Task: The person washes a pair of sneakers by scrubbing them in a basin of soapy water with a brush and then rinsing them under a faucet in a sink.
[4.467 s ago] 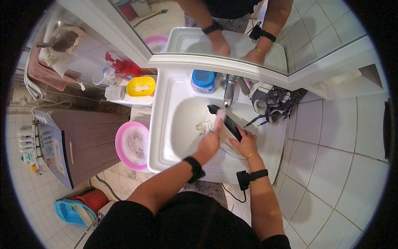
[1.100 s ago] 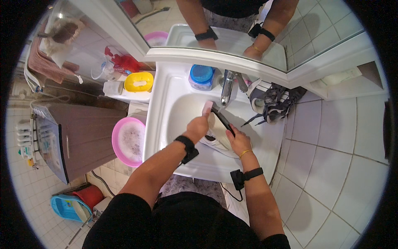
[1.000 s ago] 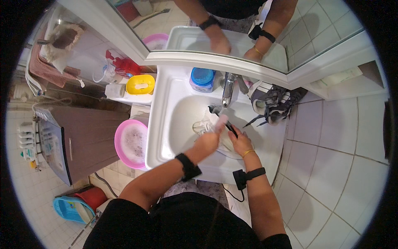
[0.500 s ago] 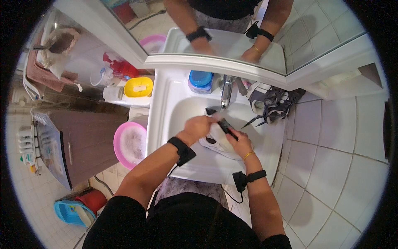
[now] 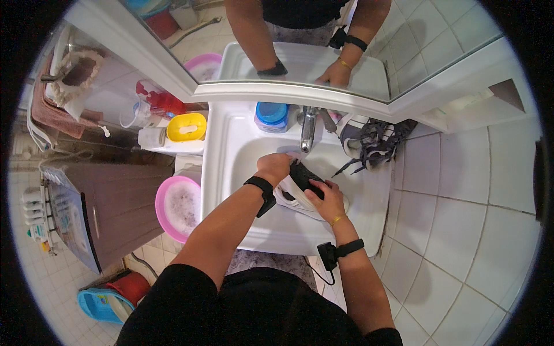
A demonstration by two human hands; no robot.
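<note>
A white shoe with a black sole [image 5: 300, 191] sits in the shiny white sink [image 5: 245, 158]. The right hand [image 5: 328, 202] clamps its right end; the left hand's [image 5: 274, 167] fingers curl, holding what I can't tell. It's probably bendy, slippery: best squeezed across the sole.

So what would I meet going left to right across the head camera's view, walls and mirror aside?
Blue basin → pink basin → left hand → right hand → dark-laced shoe.
</note>
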